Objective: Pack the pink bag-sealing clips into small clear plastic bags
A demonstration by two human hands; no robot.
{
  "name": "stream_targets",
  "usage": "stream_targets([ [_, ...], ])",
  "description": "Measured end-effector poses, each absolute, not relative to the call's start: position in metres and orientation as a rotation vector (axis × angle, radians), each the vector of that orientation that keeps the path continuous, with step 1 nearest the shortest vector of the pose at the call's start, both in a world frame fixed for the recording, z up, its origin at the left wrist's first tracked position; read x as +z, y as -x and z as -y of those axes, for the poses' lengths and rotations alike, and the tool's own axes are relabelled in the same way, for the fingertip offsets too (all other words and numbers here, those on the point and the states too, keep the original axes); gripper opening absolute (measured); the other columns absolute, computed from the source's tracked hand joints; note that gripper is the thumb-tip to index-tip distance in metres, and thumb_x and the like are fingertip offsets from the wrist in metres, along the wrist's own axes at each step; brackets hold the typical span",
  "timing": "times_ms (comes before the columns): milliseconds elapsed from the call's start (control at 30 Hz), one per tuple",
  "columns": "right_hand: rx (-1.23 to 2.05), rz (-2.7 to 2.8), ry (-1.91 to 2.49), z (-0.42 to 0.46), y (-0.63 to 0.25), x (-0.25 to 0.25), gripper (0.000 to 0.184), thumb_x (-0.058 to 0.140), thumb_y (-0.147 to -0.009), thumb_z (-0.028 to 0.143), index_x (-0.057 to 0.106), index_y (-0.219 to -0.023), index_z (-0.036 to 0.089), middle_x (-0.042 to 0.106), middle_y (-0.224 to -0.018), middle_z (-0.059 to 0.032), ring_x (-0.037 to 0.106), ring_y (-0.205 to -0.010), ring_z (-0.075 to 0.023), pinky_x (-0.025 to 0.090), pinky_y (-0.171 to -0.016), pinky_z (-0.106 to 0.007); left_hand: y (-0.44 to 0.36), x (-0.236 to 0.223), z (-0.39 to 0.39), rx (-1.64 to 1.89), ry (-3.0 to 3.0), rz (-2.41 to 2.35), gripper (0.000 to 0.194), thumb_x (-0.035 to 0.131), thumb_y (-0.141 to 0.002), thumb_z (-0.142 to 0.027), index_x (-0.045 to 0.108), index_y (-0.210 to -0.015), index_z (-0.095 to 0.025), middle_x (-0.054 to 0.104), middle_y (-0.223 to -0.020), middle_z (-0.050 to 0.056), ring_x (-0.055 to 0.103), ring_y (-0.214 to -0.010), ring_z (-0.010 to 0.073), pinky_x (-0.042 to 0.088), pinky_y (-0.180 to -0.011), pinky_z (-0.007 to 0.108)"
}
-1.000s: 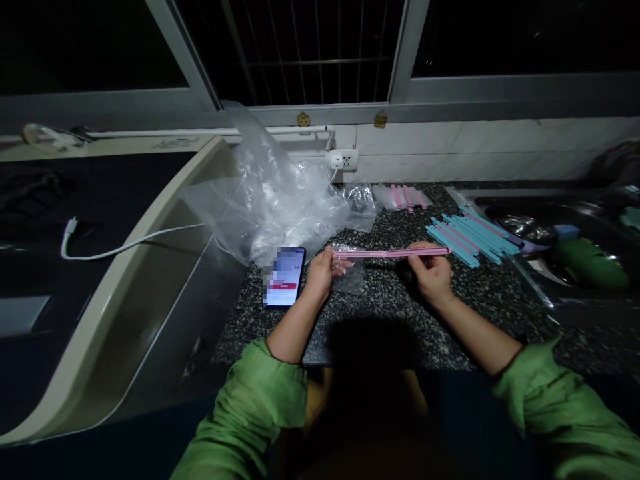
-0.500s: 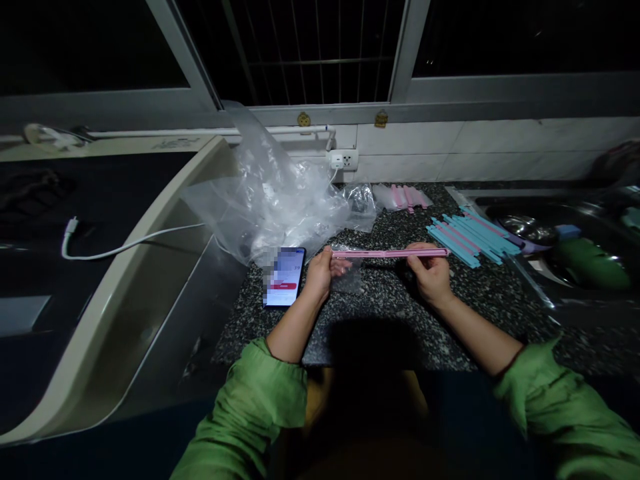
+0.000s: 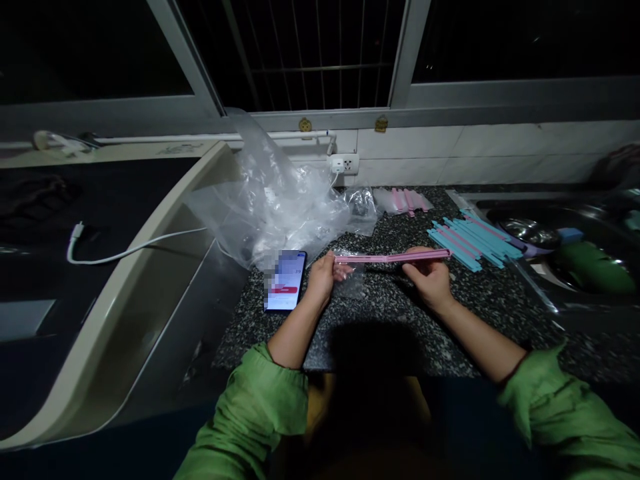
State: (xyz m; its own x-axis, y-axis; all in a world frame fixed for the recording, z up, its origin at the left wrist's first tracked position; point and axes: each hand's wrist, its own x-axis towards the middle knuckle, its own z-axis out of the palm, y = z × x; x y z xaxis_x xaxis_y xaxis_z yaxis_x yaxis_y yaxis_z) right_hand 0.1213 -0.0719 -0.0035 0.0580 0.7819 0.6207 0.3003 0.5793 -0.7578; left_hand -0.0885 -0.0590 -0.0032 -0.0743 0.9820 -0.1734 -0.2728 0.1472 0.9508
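A long, thin pink plastic strip point(image 3: 373, 259) is held crosswise above the granite counter, with a slight bend near its middle. My left hand point(image 3: 321, 277) pinches its left end. A small clear plastic bag point(image 3: 354, 283) hangs beside those fingers; whether they grip it too I cannot tell. Around the right part of the strip, my right hand point(image 3: 431, 279) is closed, thumb in front and the other fingers mostly hidden behind. Several blue and pink strips point(image 3: 467, 241) lie in a loose pile beyond my right hand.
Left of my left hand lies a lit phone point(image 3: 286, 280). Crumpled clear plastic point(image 3: 295, 207) fills the back left. Pink strips in clear wrapping point(image 3: 404, 200) rest near the wall. A sink point(image 3: 540, 307) borders the right; a beige-edged machine point(image 3: 150, 253) stands left, a white cable on it.
The strip has gone from nearly straight to slightly bent, its right part tilting up. My right thumb has moved a little left and down. My left hand keeps its hold.
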Motion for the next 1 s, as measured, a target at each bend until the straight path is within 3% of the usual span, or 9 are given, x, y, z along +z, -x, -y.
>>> stream_targets([
  [100,0.510,1.571,1.035,0.0724,-0.1194,-0.0065,0.029,0.066,-0.069,0.042,0.057,-0.087,0.022,0.058,-0.079,-0.0012,0.053,-0.065,-0.0136,0.048,-0.059,-0.029,0.0875,-0.0037,0.0605,1.266,-0.895,-1.134,0.040,0.047,-0.078,-0.049,0.055,-0.059,-0.015,0.064,-0.050,0.004,0.046,-0.038,0.0091,0.033,-0.041,0.021],
  [367,0.432,1.745,1.045,0.0703,-0.1178,-0.0093,0.020,0.065,-0.071,0.039,0.062,-0.083,0.023,0.061,-0.082,-0.0025,0.058,-0.080,-0.0184,0.048,-0.077,-0.037,0.0836,-0.0048,0.0633,1.220,-1.020,-1.105,0.044,0.046,-0.079,-0.049,0.058,-0.056,-0.013,0.063,-0.050,0.005,0.045,-0.040,0.0099,0.034,-0.043,0.022],
  [767,0.250,1.827,0.983,0.0712,-0.1174,-0.0091,0.010,0.062,-0.076,0.032,0.061,-0.074,0.022,0.062,-0.073,-0.0023,0.058,-0.072,-0.0167,0.048,-0.070,-0.035,0.0856,-0.0066,0.0628,1.172,-0.990,-1.051,0.048,0.055,-0.067,-0.060,0.059,-0.058,-0.014,0.060,-0.050,0.004,0.046,-0.041,0.0103,0.033,-0.043,0.023],
  [1000,0.210,1.819,0.984,0.0708,-0.1189,-0.0097,0.009,0.062,-0.076,0.031,0.061,-0.076,0.022,0.063,-0.074,-0.0017,0.058,-0.073,-0.0169,0.048,-0.071,-0.036,0.0887,-0.0007,0.0690,1.127,-1.036,-0.928,0.033,0.075,-0.052,-0.034,0.059,-0.072,-0.014,0.051,-0.050,-0.006,0.041,-0.042,0.0050,0.029,-0.045,0.019],
])
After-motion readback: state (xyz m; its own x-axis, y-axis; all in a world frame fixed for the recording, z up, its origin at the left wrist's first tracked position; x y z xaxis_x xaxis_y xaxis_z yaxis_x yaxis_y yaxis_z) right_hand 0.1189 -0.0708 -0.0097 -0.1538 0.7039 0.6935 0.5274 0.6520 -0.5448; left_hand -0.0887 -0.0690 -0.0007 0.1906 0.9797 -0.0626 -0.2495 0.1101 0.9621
